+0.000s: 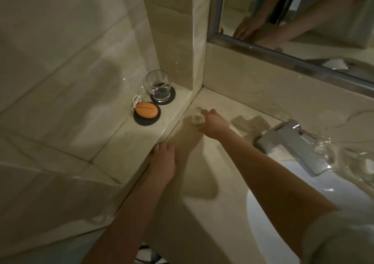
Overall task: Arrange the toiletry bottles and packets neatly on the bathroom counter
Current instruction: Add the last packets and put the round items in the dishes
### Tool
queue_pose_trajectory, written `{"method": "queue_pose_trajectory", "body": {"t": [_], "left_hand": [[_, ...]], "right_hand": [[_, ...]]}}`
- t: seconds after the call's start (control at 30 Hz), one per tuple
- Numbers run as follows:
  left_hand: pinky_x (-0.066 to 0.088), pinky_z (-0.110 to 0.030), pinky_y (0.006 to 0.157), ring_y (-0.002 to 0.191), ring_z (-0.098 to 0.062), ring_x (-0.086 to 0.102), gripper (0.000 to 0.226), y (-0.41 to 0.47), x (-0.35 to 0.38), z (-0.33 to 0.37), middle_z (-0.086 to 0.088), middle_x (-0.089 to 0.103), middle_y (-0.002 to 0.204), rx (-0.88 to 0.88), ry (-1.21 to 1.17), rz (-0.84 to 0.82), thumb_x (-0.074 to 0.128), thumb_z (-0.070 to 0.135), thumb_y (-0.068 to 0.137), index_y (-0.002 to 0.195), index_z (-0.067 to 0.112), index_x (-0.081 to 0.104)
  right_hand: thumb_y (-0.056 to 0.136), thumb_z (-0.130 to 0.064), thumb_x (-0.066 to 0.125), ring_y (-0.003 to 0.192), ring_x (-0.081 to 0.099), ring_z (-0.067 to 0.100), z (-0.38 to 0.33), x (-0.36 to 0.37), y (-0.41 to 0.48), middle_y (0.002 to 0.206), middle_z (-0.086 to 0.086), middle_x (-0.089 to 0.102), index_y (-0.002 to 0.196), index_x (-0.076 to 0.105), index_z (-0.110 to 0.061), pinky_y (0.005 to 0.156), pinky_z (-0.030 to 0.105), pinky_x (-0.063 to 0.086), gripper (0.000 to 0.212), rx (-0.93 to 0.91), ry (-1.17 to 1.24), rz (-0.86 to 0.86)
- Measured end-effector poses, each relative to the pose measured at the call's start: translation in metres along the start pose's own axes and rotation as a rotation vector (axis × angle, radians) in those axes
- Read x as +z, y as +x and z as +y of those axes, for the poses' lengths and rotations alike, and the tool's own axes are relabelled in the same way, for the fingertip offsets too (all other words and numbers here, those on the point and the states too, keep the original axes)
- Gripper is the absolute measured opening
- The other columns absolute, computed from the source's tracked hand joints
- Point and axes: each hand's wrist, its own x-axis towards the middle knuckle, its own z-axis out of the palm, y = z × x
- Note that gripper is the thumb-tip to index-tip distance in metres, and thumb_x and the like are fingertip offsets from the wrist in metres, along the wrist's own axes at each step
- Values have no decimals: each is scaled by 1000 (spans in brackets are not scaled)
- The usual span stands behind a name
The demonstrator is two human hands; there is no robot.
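Observation:
My right hand (212, 125) reaches toward the far left corner of the beige counter (202, 178) and is closed around a small pale, blurred object (197, 118), perhaps a small bottle or packet. My left hand (164, 162) lies flat with its fingers apart at the step between the counter and the raised ledge (125, 148), holding nothing. No other bottles or packets show on the counter.
On the ledge stand a clear glass (158, 87) with some water on a dark coaster and an orange oval soap (146, 110) with a white cord on another coaster. A chrome tap (291, 144) and white basin (303, 193) lie right. A framed mirror (293, 20) hangs behind.

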Motion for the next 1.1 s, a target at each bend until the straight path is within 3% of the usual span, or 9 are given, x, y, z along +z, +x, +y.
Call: {"method": "queue_pose_trajectory", "body": {"t": [0.1, 0.27, 0.43, 0.7, 0.8, 0.97, 1.1], "left_hand": [[32, -37, 105, 132, -30, 30, 37, 7, 6, -2, -11, 37, 142, -5, -17, -11, 41, 9, 94, 131, 10, 42], [34, -33, 102, 125, -29, 37, 34, 6, 11, -6, -10, 42, 133, -9, -182, 8, 48, 6, 87, 120, 10, 52], [36, -33, 104, 124, -25, 39, 49, -2, 16, -5, -8, 41, 133, -51, -278, 31, 60, 25, 86, 131, 12, 45], [44, -36, 90, 109, -28, 47, 43, -4, 12, 11, -13, 47, 122, -167, -260, 94, 61, 36, 84, 117, 10, 52], [41, -34, 93, 111, -30, 48, 44, -9, 11, 20, -16, 49, 123, -105, -244, 125, 62, 32, 84, 120, 7, 54], [39, -26, 89, 109, -26, 49, 45, -27, -1, 71, -13, 51, 120, 54, -481, 143, 67, 19, 81, 123, 9, 56], [33, -21, 88, 109, -27, 50, 43, -41, -19, 125, -13, 54, 114, 248, -575, 176, 70, 13, 78, 119, 5, 59]], "right_hand": [[82, -41, 64, 110, 53, 32, -3, 7, 18, 124, 11, 44, 140, 32, -26, 88, 44, 51, 68, -55, -94, -2], [87, -36, 57, 107, 50, 32, -4, 26, 18, 121, 11, 45, 127, 48, -21, 82, 40, 50, 44, -89, -139, 49], [92, -25, 43, 103, 45, 29, 10, 46, -14, 118, 9, 49, 119, 52, -20, 72, 36, 43, 29, -152, -141, 127], [79, -12, 62, 101, 49, 31, 41, 51, -82, 115, 9, 56, 117, 59, -11, 85, 35, 41, 38, -158, 138, 164], [74, -2, 66, 96, 51, 24, 47, 43, -110, 110, 10, 57, 110, 64, -12, 80, 28, 42, 37, -147, 334, 228], [66, 6, 66, 78, 52, 16, 63, 10, -160, 96, -1, 55, 100, 68, -13, 67, 15, 41, 39, -144, 505, 410], [70, 3, 72, 73, 53, 12, 88, -26, -199, 92, 2, 57, 98, 68, -14, 70, 22, 46, 33, -106, 570, 552]]}}
